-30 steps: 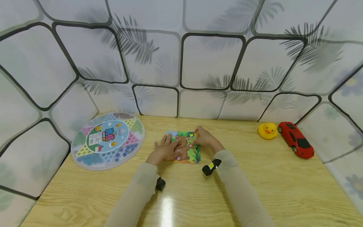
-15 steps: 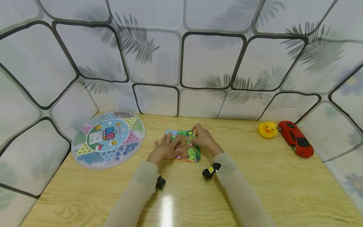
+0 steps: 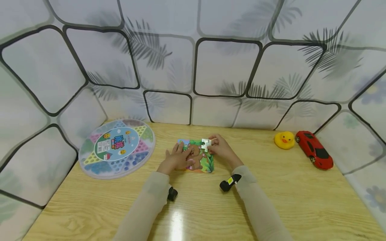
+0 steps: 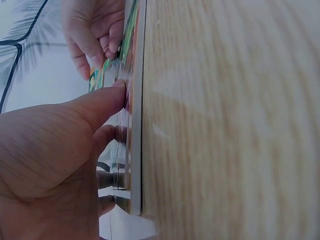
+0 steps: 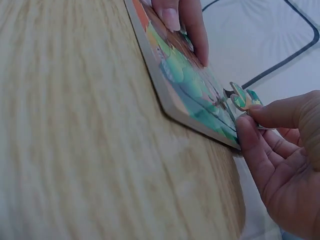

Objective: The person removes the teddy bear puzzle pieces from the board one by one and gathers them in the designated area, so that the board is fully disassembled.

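Note:
A jigsaw puzzle (image 3: 207, 164) with a brown bear and green leaves lies flat on the wooden table. My left hand (image 3: 175, 158) rests on its left part with fingers spread, fingertips touching the surface in the left wrist view. At the far right corner, my right hand (image 3: 222, 149) pinches a puzzle piece (image 3: 205, 143) between thumb and fingers. In the right wrist view that puzzle piece (image 5: 242, 98) is tilted up off the board (image 5: 192, 100), green and orange on its face. My left palm hides much of the bear.
A round Chinese checkers set (image 3: 144, 164) lies at the left near the wall. A yellow rubber duck (image 3: 284, 140) and a red toy car (image 3: 315, 150) stand at the back right. A patterned cloth wall (image 3: 223, 67) rises behind the table.
My right hand has lifted the puzzle piece and tilted it, so a pale glare now shows on it. The hand has shifted slightly right. My left hand stays on the puzzle.

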Available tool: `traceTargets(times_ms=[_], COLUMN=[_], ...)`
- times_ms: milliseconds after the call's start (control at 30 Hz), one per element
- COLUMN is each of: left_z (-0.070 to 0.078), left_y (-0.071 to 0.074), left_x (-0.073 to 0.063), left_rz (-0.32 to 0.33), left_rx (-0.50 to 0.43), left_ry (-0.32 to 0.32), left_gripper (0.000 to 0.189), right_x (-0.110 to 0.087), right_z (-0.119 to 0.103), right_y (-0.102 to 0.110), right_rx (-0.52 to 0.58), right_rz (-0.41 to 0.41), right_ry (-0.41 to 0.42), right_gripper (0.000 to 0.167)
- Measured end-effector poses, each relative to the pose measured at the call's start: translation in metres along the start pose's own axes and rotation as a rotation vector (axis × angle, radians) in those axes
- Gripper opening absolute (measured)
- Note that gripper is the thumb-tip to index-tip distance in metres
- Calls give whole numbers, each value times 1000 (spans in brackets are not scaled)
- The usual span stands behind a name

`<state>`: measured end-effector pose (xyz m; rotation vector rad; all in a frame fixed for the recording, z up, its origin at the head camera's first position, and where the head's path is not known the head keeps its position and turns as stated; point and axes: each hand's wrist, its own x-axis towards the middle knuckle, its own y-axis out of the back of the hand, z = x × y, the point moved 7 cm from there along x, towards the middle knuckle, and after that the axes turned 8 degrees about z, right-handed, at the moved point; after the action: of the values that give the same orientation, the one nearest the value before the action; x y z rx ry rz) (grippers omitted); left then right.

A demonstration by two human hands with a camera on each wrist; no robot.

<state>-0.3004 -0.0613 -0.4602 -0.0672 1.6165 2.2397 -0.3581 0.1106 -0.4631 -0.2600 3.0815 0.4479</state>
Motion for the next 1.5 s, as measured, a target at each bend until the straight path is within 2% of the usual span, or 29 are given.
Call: traceTargets(times_ms=[300,533,633,900,1167,1333,1500], left_z=[2,1,1,1,1,0,1], left_y=[-1,2,1,2,0,-1,1], left_x=[-1,-5,-4,-6,-3,-1,-3], left_rz=[-6,10,9,7,-12,-5,-2], left_rx=[-7,-11,-7,-6,15,20,18], left_ry=[-6,-3,-3,0,7,7,7], left_gripper=[66,65,65,65,66,65,65], right_x=[3,0,0,6,14,15,13], right_z=[14,27,30,32,31,30,31], right_y=[26,54,63,78,80,79,79], right_rx=[18,73,59,-143,-299,-347,-322], right_rz=[56,117,144,184,209,207,210], right_ry=[23,-14,-25,3,47,46,38], right_gripper=[42,42,42,41,40,40,40])
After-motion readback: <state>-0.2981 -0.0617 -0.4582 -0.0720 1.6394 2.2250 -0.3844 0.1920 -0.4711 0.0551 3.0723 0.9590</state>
